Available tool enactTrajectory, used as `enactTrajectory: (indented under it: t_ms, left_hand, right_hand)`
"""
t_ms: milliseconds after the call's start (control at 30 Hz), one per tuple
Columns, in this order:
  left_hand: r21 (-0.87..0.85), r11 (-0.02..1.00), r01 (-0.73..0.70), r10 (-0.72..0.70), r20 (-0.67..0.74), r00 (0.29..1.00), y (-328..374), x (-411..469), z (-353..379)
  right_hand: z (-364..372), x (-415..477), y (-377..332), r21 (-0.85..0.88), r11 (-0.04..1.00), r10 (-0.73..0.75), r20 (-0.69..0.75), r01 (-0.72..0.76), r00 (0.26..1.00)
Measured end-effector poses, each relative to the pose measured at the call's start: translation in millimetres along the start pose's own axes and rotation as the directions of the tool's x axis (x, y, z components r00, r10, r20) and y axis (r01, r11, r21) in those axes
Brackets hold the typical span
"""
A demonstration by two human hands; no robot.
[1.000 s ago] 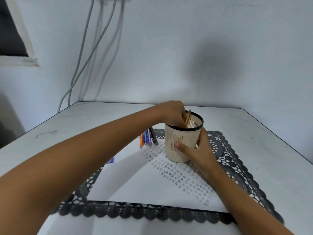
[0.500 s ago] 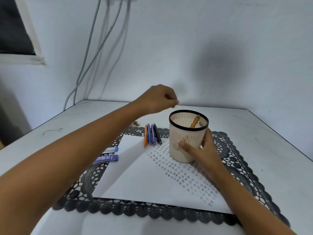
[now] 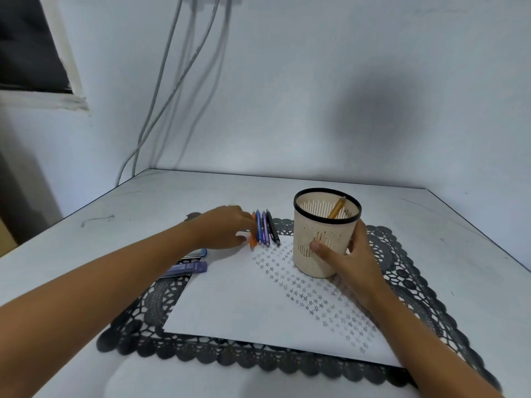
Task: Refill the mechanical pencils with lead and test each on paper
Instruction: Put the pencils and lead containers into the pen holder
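Left hand (image 3: pixel 227 228) is coming down from above the cup (image 3: pixel 326 234) to the row of pencils (image 3: pixel 264 228) at the paper's (image 3: pixel 244 300) far edge, fingers closing narrowly on the orange one | right hand (image 3: pixel 349 261) is gripping the cup, one pencil inside | next pencil seemingly being picked.

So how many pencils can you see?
5: orange pencil, blue pencil, purple pencil and black pencil lie side by side above the paper; one yellow pencil leans inside the cup. More may hide there.
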State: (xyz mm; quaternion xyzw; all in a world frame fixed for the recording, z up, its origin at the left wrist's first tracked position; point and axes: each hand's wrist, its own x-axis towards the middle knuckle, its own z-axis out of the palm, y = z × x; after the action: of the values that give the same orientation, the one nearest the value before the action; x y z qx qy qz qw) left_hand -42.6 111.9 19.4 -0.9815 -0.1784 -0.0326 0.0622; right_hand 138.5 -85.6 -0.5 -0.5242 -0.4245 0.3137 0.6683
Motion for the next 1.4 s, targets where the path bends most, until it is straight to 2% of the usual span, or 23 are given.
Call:
enactTrajectory:
  t_ms: [267,367,500,667,733,800,867,900,933,1000,1067,1167,1233,1300,1400]
  left_hand:
    - [0.218,0.972,-0.092,0.097,-0.016,0.995,-2.1,-3.1,-0.3]
    - [0.244,0.958,-0.153,0.184,-0.111,0.977,-0.5,-6.6,0.6]
    - [0.247,0.951,-0.188,0.210,-0.067,0.975,4.6,-12.4,-7.0]
    - [0.319,0.903,-0.287,0.344,-0.140,0.928,5.6,-17.4,-8.7]
    - [0.292,0.912,-0.288,0.344,-0.164,0.925,3.0,-17.6,-11.5]
    - [0.190,0.956,-0.223,0.271,-0.276,0.922,0.9,-18.3,-24.8]
    - [-0.064,0.989,-0.132,0.088,-0.461,0.883,5.4,-20.5,-47.6]
    - [-0.233,0.969,-0.088,-0.047,-0.520,0.853,11.0,-22.4,-62.2]
    - [-0.405,0.912,-0.071,-0.182,-0.553,0.813,16.9,-22.0,-78.1]
    - [-0.682,0.718,-0.141,-0.401,-0.570,0.717,30.1,-17.9,-106.8]
    - [-0.806,0.535,-0.251,-0.509,-0.545,0.666,43.4,-10.9,-127.0]
    - [-0.871,0.412,-0.269,-0.543,-0.472,0.695,66.7,2.0,-137.5]
    - [-0.883,0.392,-0.258,-0.530,-0.446,0.721,80.3,11.9,-133.7]
    - [-0.876,0.443,-0.192,-0.497,-0.418,0.761,90.8,20.8,-125.5]
    - [-0.808,0.589,-0.014,-0.414,-0.317,0.853,103.3,27.7,-109.9]
  right_hand:
    - [0.3,0.1,-0.2,-0.024,1.000,-0.012,-0.003,0.012,1.000]
    - [0.5,-0.4,-1.0,-0.037,0.999,-0.023,-0.006,0.023,1.000]
    - [0.3,-0.1,-0.4,-0.032,0.999,-0.009,-0.007,0.009,1.000]
    - [0.9,-1.1,-1.0,-0.041,0.999,-0.020,-0.011,0.020,1.000]
    - [0.6,-1.7,-1.3,-0.037,0.999,-0.021,-0.012,0.020,1.000]
    - [0.8,-2.1,-1.0,-0.035,0.999,-0.017,-0.013,0.017,1.000]
    - [0.6,-2.1,-1.5,-0.035,0.999,-0.017,-0.016,0.017,1.000]
    - [0.5,-1.9,-1.1,-0.035,0.999,-0.018,-0.017,0.018,1.000]
    - [0.5,-1.6,-1.4,-0.035,0.999,-0.019,-0.018,0.019,1.000]
    - [0.9,-1.5,-1.5,-0.035,0.999,-0.018,-0.017,0.017,1.000]
    - [1.0,-1.5,-1.9,-0.041,0.999,-0.022,-0.015,0.022,1.000]
    - [1.6,-1.8,-3.1,-0.038,0.999,-0.021,-0.014,0.021,1.000]
    - [1.5,-2.0,-3.0,-0.037,0.999,-0.021,-0.014,0.020,1.000]
    - [1.6,-2.3,-3.6,-0.029,0.999,-0.016,-0.014,0.016,1.000]
    - [2.2,-1.4,-3.1,-0.026,0.999,-0.020,-0.012,0.020,1.000]
